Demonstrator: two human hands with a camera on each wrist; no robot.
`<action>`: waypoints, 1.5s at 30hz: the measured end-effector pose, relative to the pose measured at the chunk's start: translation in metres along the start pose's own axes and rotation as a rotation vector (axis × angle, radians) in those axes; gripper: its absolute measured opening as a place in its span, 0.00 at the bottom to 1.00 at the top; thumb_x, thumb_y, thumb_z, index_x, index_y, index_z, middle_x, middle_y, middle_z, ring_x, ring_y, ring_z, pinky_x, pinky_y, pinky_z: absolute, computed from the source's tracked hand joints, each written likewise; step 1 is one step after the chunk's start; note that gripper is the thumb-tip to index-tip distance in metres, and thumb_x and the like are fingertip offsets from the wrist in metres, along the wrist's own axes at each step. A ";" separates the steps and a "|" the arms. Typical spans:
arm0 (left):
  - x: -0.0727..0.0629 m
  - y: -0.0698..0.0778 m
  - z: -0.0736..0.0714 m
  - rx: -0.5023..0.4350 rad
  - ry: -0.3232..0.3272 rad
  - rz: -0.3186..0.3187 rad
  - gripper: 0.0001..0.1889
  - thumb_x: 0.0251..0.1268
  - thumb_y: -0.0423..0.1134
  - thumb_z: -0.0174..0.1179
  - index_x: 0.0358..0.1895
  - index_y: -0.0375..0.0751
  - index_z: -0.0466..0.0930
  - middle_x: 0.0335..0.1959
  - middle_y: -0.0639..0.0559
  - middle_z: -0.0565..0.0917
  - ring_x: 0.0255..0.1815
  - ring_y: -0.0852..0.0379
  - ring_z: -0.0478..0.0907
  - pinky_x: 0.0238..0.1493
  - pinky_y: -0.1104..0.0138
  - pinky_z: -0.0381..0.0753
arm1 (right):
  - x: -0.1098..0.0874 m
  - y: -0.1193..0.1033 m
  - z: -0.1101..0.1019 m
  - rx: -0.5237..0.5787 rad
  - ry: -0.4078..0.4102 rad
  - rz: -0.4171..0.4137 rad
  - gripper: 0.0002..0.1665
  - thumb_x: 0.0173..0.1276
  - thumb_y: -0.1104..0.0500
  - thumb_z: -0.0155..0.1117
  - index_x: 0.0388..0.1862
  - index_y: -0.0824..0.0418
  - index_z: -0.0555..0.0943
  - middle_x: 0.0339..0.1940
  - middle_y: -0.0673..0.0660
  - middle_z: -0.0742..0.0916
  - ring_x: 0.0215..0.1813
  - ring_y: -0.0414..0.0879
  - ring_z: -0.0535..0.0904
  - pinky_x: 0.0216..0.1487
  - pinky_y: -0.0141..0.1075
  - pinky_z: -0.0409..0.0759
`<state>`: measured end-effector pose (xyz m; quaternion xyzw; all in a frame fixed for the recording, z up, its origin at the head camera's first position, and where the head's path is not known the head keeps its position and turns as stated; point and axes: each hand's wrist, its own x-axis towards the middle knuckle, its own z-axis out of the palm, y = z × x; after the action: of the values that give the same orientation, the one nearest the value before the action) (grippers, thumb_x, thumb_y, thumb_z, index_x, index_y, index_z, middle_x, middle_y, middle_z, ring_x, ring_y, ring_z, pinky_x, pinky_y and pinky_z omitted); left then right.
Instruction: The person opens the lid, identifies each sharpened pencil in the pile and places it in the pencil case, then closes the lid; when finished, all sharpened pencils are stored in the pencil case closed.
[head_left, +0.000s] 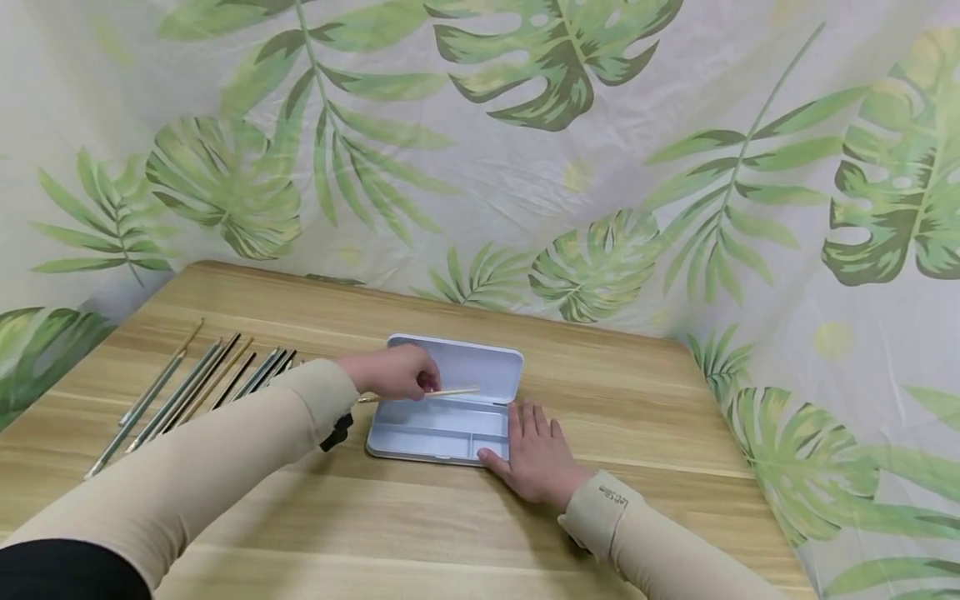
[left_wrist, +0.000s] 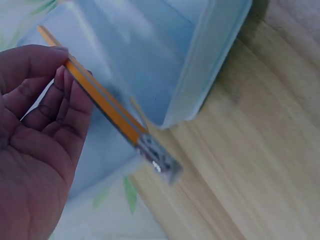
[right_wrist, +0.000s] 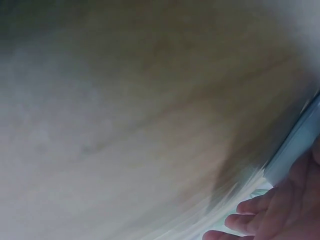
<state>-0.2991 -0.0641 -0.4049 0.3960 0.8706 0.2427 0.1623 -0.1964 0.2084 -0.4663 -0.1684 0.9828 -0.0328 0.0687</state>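
My left hand [head_left: 396, 372] pinches a yellow pencil [left_wrist: 106, 101] between thumb and fingers, above the back part of an open white pencil case [head_left: 427, 439]. In the left wrist view the pencil's eraser end with its metal ferrule points away from the hand. Behind it, the case's lid [head_left: 491, 360] stands raised. The tray inside has a long compartment at the back and a divider splitting the front. My right hand [head_left: 542, 454] lies at the case's right side, fingers straight, thumb at its front right corner. The right wrist view catches only some of its fingers beside the case wall.
Left of the case, several pencils [head_left: 191, 383] lie side by side on the wooden table [head_left: 420, 533], some black, some yellow, some grey-green. My left forearm passes over their near ends. A leaf-patterned cloth [head_left: 510, 183] hangs behind the table and along its right side.
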 end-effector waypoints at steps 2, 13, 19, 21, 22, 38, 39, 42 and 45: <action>0.005 0.005 0.004 0.033 -0.031 -0.004 0.12 0.55 0.21 0.61 0.40 0.34 0.88 0.31 0.55 0.84 0.35 0.61 0.77 0.43 0.66 0.81 | 0.000 0.001 0.000 0.007 -0.001 -0.003 0.58 0.78 0.26 0.41 0.83 0.71 0.51 0.80 0.76 0.59 0.80 0.69 0.53 0.75 0.65 0.56; 0.019 0.021 0.018 0.040 -0.100 -0.001 0.12 0.57 0.20 0.60 0.40 0.35 0.88 0.30 0.55 0.82 0.34 0.62 0.76 0.43 0.68 0.80 | 0.005 0.004 0.003 -0.010 -0.011 -0.022 0.59 0.77 0.24 0.36 0.83 0.71 0.49 0.81 0.75 0.58 0.81 0.68 0.52 0.74 0.64 0.58; 0.019 0.019 0.021 0.021 -0.117 -0.074 0.10 0.64 0.22 0.62 0.41 0.37 0.89 0.32 0.54 0.84 0.35 0.60 0.77 0.43 0.66 0.80 | 0.006 0.000 0.002 0.012 -0.021 -0.028 0.59 0.77 0.25 0.39 0.83 0.71 0.48 0.81 0.75 0.58 0.81 0.68 0.52 0.75 0.64 0.58; 0.018 0.019 0.022 0.009 -0.119 -0.090 0.10 0.65 0.23 0.62 0.41 0.39 0.89 0.33 0.55 0.84 0.35 0.60 0.77 0.44 0.66 0.81 | 0.007 0.000 0.003 0.006 -0.019 -0.026 0.58 0.78 0.25 0.38 0.83 0.71 0.48 0.81 0.75 0.58 0.81 0.68 0.52 0.75 0.64 0.58; 0.018 0.019 0.023 0.006 -0.117 -0.087 0.10 0.65 0.23 0.62 0.41 0.39 0.89 0.33 0.55 0.84 0.35 0.60 0.77 0.44 0.65 0.81 | 0.007 0.000 0.004 0.001 -0.016 -0.025 0.58 0.78 0.25 0.38 0.83 0.71 0.48 0.81 0.75 0.58 0.81 0.67 0.53 0.75 0.64 0.58; 0.014 0.014 0.021 -0.019 -0.031 0.008 0.10 0.59 0.21 0.60 0.40 0.31 0.88 0.34 0.49 0.86 0.37 0.59 0.80 0.45 0.66 0.82 | 0.005 0.008 0.004 0.019 0.019 -0.016 0.59 0.77 0.24 0.38 0.83 0.71 0.49 0.80 0.74 0.61 0.80 0.67 0.56 0.73 0.64 0.61; 0.011 0.011 0.020 -0.037 -0.002 0.018 0.09 0.59 0.21 0.60 0.40 0.30 0.87 0.34 0.48 0.87 0.36 0.59 0.80 0.45 0.66 0.83 | 0.005 0.008 0.004 0.021 0.019 -0.018 0.59 0.77 0.24 0.39 0.83 0.71 0.49 0.80 0.74 0.61 0.80 0.67 0.56 0.73 0.64 0.61; -0.003 0.000 0.012 -0.085 0.099 0.040 0.08 0.59 0.22 0.61 0.40 0.28 0.87 0.34 0.48 0.87 0.36 0.58 0.81 0.44 0.64 0.84 | 0.005 0.007 0.003 0.016 0.006 -0.018 0.59 0.77 0.24 0.38 0.83 0.71 0.48 0.80 0.74 0.60 0.80 0.67 0.55 0.73 0.64 0.61; -0.028 -0.016 -0.002 -0.150 0.193 0.011 0.08 0.63 0.25 0.62 0.43 0.27 0.86 0.37 0.46 0.87 0.39 0.54 0.82 0.46 0.59 0.84 | 0.004 0.005 0.002 0.027 -0.005 -0.018 0.59 0.77 0.25 0.39 0.83 0.71 0.49 0.80 0.75 0.60 0.80 0.68 0.55 0.74 0.64 0.60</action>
<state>-0.2920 -0.0955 -0.4090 0.3623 0.8593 0.3451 0.1057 -0.2018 0.2121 -0.4693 -0.1765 0.9805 -0.0462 0.0731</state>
